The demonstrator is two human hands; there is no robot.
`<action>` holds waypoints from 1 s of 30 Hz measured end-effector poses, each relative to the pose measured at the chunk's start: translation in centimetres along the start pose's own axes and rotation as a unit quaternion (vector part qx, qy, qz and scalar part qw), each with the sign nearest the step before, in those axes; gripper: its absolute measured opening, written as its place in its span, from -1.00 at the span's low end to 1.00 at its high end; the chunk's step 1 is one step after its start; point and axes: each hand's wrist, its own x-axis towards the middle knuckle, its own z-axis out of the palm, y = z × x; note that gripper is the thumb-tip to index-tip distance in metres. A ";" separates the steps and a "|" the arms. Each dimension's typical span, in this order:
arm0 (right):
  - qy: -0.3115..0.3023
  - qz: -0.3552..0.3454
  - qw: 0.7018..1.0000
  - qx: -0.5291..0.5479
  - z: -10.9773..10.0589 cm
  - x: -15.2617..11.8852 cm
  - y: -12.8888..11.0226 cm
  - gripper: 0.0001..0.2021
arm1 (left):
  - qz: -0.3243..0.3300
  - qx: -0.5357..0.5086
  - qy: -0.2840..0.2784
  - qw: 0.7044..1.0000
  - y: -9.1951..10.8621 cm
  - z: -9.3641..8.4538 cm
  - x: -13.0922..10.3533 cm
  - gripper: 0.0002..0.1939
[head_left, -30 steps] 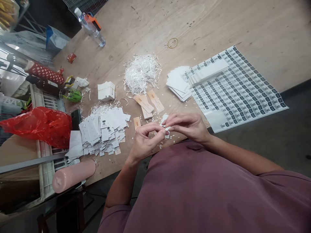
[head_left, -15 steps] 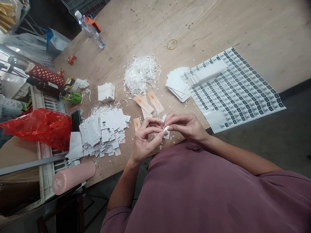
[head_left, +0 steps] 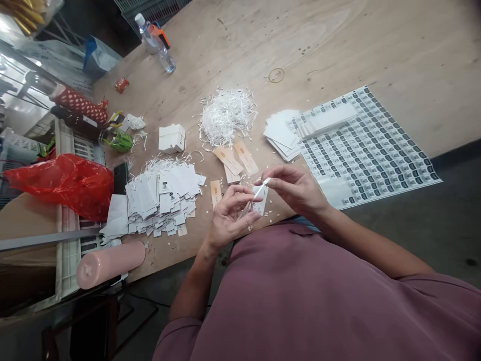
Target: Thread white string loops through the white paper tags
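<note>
My right hand pinches one end of a thin white string between thumb and fingertips. The string slants down to my left hand, whose fingers are curled around something pale that is partly hidden and blurred. Under and between the hands lies a white card with small print. Orange-and-white cards rest just beyond. Farther back is a tangled heap of white strings. A spread pile of white tags lies to the left.
A sticker sheet with white cards on it lies at right, beside a card stack. At left are a banded card stack, a pink bottle, a red plastic bag and a phone. A water bottle lies farther back.
My hands have moved apart from their close pinch, and a straight length of white string now shows between them. The view has shifted slightly.
</note>
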 end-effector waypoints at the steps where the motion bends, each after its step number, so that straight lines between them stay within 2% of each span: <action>1: 0.001 -0.002 1.000 0.006 0.0 0.1 0.0 -0.80 | -0.002 -0.007 0.000 1.000 0.0 0.1 -0.1 -0.72; 5: 0.017 -0.014 1.000 -0.002 -0.1 0.7 0.0 -0.79 | -0.011 -0.006 0.045 0.999 -0.5 0.3 -0.4 -0.64; 9: 0.022 -0.033 0.998 -0.040 -0.4 1.0 0.0 -0.80 | -0.045 -0.035 0.090 0.994 -1.1 0.5 -0.9 -0.40; 12: 0.008 -0.048 0.996 -0.073 -0.2 1.1 -0.2 -0.81 | -0.056 -0.044 0.107 0.992 -1.2 0.5 -1.7 -0.49; 15: -0.034 -0.061 0.990 -0.126 1.3 3.0 -0.6 -0.83 | -0.051 -0.029 0.137 0.989 -0.9 -0.5 -2.6 -0.58; 17: -0.083 -0.082 0.980 -0.159 3.7 5.8 -0.5 -0.84 | -0.019 0.016 0.191 0.981 -0.7 -2.4 -2.9 -0.57; 19: -0.142 -0.108 0.967 -0.180 7.4 9.7 0.0 -0.85 | 0.024 0.094 0.269 0.958 -0.7 -5.6 -3.0 -0.55; 22: -0.205 -0.121 0.946 -0.221 13.9 15.4 1.4 -0.91 | 0.061 0.221 0.390 0.892 -0.6 -11.8 -2.5 -0.53; 24: -0.204 -0.129 0.930 -0.277 17.3 17.9 2.2 -0.83 | 0.039 0.294 0.456 0.839 -0.7 -15.8 -2.0 -0.56; 25: -0.202 -0.137 0.923 -0.297 18.2 18.6 2.5 -0.76 | 0.011 0.335 0.480 0.811 -0.8 -17.4 -1.6 -0.58; 27: -0.195 -0.163 0.911 -0.324 18.2 18.8 2.6 -0.64 | -0.057 0.408 0.505 0.759 -1.1 -19.8 -1.0 -0.56; 28: -0.189 -0.180 0.905 -0.336 17.3 18.4 2.4 -0.63 | -0.092 0.438 0.505 0.738 -1.4 -20.5 -0.8 -0.55; 30: -0.168 -0.221 0.884 -0.376 13.9 16.9 1.6 -0.67 | -0.143 0.486 0.498 0.703 -2.0 -21.1 -0.7 -0.52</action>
